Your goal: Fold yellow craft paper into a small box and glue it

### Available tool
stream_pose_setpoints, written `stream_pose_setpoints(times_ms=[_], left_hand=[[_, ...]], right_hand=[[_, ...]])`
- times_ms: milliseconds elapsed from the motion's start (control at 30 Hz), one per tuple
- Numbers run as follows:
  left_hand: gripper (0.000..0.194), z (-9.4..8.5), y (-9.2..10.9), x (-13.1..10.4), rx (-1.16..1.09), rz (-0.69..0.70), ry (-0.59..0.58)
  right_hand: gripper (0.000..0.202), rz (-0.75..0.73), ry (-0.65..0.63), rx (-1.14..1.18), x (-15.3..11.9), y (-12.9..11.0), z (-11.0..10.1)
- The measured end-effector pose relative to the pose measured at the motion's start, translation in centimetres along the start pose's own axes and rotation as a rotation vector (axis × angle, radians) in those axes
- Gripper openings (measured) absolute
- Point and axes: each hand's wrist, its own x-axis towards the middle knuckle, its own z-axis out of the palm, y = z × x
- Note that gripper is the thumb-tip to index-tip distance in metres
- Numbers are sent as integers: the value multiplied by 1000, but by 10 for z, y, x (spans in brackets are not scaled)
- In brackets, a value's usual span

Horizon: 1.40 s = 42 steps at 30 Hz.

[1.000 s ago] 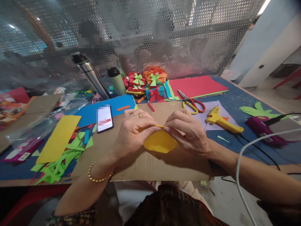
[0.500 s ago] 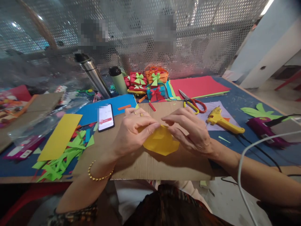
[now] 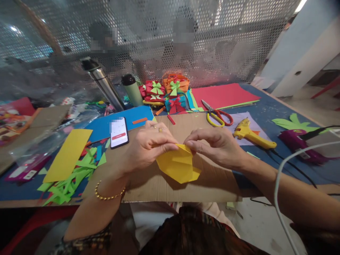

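Note:
A folded piece of yellow paper (image 3: 176, 164) is held up between my two hands over a sheet of brown cardboard (image 3: 148, 189). My left hand (image 3: 155, 143) pinches its upper left edge, thumb on the near side. With thumb and index finger, my right hand (image 3: 212, 145) grips the upper right corner. A flap sticks out at the paper's lower right. The fingertips behind the paper are hidden. Beyond the right hand lie scissors (image 3: 218, 117) with one red and one yellow handle, and a yellow glue gun (image 3: 252, 134) on pale purple paper.
Left of the cardboard are a phone (image 3: 119, 132), a yellow paper strip (image 3: 67, 154) and green scraps (image 3: 70, 180). Small paper boxes with bows (image 3: 174, 90), a steel flask (image 3: 105, 85) and a green bottle (image 3: 132, 90) stand behind. A white cable (image 3: 277, 187) crosses the right forearm.
My right hand's fingers have closed onto the paper's upper right corner. The paper has turned, and a folded flap now shows at its lower right.

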Motion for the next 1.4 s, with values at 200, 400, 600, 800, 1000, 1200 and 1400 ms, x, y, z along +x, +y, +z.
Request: stream_pose_setpoints(times_ms=[200,400,600,800,1000,1200,1400], left_hand=[[41,-2,1,-2,97,-5,-36],[38,-2,1,-2,125,35,-48],[43,-1,-2,-3,132,13,-69],[45,2,-1,-2,100,-10,-39],[40,5,-1,-4,115,16,-9],[39,7,0,-4,184,18,17],[27,9,3,-4,177,-21,71]], right_hand=[[19,-59,-22,3,2,-1,-1],[17,-52,-82,82,3,-1,-3],[15,-63,-99,87,2,1,-2],[15,-88,-59,45,0,4,1],[15,-128,-30,-47,-1,4,3],[16,-141,-3,-173,-2,4,4],[16,-160,5,-119,-1,6,5]])
